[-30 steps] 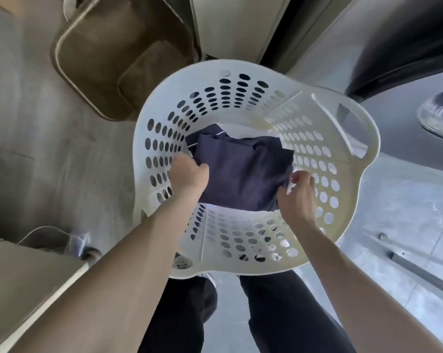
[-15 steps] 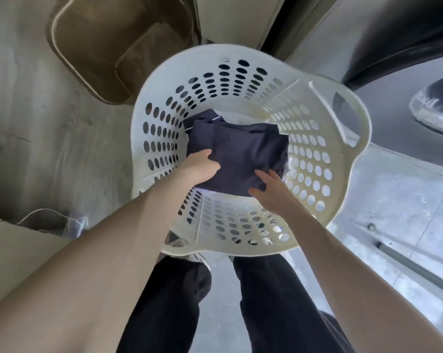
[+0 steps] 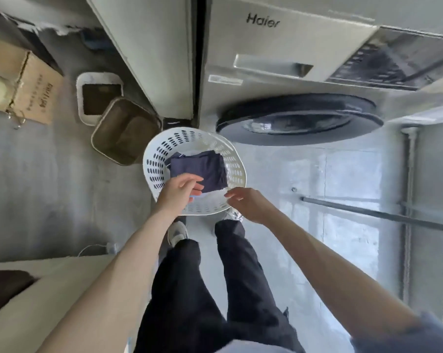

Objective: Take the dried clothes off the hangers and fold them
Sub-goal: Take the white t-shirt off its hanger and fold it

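Folded garment in basket; remaining load not in view.
Both loosely open, empty: left hand at its 7 o'clock, right hand at 5 o'clock.

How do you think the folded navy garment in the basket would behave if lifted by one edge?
Being soft cloth, the folded navy garment would probably droop and unfold. It looks thin, so likely light. Lying flat in the white basket, it shouldn't roll.
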